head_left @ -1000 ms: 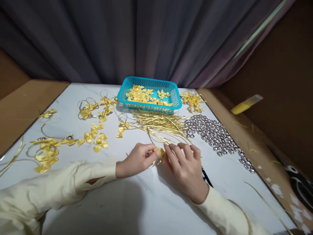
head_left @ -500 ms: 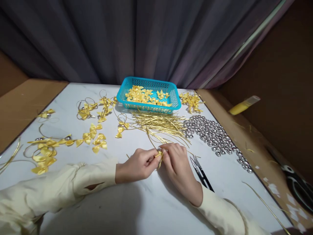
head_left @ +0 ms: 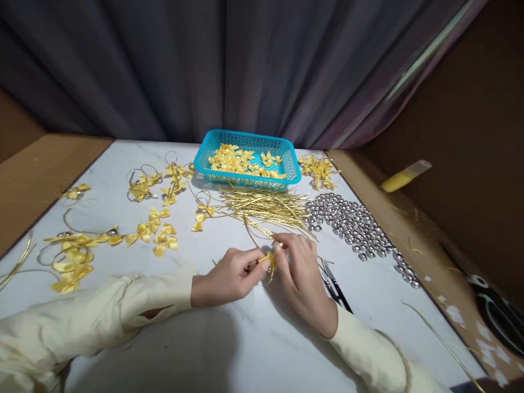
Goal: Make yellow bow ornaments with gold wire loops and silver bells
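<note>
My left hand [head_left: 239, 275] is closed, thumb and forefinger pinching a small yellow satin bow [head_left: 271, 261] at its left side. A silver bead [head_left: 269, 269] shows at the bow's lower edge, and a thin loop of gold cord hangs below it. Just right of the bow, my right hand [head_left: 301, 275] is closed too, its thumb and forefinger pinched on a bit of gold cord [head_left: 279, 245]; the fingers partly cover it. Black-handled tweezers [head_left: 336, 286] lie beside my right wrist.
Behind my hands lies a heap of gold cords [head_left: 266, 206], with a blue basket [head_left: 292, 173] of yellow bows beyond. Silver beads [head_left: 347, 221] spread along the right. Bows with cord loops [head_left: 73, 256] lie at left. Scissors [head_left: 497, 311] rest past the table's right edge.
My right fingertips have moved slightly up and away from the bow, so more of it shows, along with the silver bead. My left hand keeps its pinch in nearly the same place.
</note>
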Demonstrator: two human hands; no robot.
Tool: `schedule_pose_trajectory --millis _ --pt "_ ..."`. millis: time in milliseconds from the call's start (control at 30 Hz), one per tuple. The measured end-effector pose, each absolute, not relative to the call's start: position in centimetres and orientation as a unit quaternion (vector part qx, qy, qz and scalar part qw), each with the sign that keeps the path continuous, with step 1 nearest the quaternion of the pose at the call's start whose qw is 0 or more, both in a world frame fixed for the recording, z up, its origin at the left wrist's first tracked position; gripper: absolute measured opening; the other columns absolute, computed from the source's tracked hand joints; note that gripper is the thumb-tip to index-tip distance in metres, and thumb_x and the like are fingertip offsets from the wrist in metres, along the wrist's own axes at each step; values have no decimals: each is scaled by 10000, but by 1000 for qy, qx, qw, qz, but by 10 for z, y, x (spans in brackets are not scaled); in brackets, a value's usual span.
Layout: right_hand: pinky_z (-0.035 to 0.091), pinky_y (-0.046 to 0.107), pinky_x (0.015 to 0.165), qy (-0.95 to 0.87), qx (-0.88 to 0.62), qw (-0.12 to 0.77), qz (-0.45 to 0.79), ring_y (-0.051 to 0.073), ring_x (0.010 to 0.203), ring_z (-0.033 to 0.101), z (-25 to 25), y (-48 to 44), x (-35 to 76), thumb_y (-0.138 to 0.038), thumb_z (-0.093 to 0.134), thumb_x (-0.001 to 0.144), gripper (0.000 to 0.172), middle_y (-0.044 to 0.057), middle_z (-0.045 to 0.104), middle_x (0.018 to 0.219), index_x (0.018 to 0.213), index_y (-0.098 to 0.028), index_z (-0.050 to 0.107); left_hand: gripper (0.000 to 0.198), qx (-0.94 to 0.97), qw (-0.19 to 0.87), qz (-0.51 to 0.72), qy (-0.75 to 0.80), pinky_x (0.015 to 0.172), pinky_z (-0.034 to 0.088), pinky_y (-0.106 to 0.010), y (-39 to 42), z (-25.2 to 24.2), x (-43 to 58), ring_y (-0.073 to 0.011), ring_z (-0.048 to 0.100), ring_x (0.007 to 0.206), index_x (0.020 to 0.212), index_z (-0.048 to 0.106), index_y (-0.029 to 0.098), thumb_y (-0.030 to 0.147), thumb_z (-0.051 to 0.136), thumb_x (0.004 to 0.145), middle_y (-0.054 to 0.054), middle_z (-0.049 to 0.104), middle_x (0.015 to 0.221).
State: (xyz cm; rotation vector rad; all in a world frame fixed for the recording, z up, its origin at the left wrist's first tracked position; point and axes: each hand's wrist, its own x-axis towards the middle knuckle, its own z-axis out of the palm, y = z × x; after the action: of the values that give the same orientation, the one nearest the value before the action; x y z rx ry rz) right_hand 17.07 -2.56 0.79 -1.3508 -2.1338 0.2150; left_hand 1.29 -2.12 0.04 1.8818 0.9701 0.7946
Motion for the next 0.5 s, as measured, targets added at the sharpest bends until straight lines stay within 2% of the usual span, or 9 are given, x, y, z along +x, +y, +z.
schedule_pose_trajectory --millis 100,233,333,400,500 --pt "345 345 761 -823 -490 283 45 200 856 514 6 -25 171 -146 354 911 188 70 619 934 1036 -166 492 277 751 435 318 382 430 224 -186 -21 0 13 -57 260 449 582 318 178 213 393 846 74 287 499" --pt "295 394 790 -864 -412 242 -161 238 877 514 11 -16 183 -113 446 875 212 69 669 904 1074 -136 512 293 725 441 320 420 431 224 -191 -17 2 11 -63 260 458 573 316 180 229 402 848 73 273 499" --pt "283 401 795 -861 -389 234 -229 241 876 520 13 -10 191 -100 493 848 208 61 684 900 1046 -145 536 307 700 463 321 439 429 243 -193 -15 3 11 -69 287 456 570 332 182 267 401 856 71 285 488" --pt "287 403 798 -855 -407 251 -201 240 874 523 13 -7 194 -112 498 843 201 59 681 915 1032 -163 544 306 689 480 318 441 425 252 -194 -15 3 11 -72 303 450 576 350 181 287 401 858 69 298 484" --pt "328 380 782 -817 -483 315 -8 214 840 531 10 -7 191 -189 496 864 146 53 655 881 1000 -179 548 302 687 487 312 439 426 256 -196 -17 3 11 -72 304 446 584 366 179 298 400 859 69 305 481"
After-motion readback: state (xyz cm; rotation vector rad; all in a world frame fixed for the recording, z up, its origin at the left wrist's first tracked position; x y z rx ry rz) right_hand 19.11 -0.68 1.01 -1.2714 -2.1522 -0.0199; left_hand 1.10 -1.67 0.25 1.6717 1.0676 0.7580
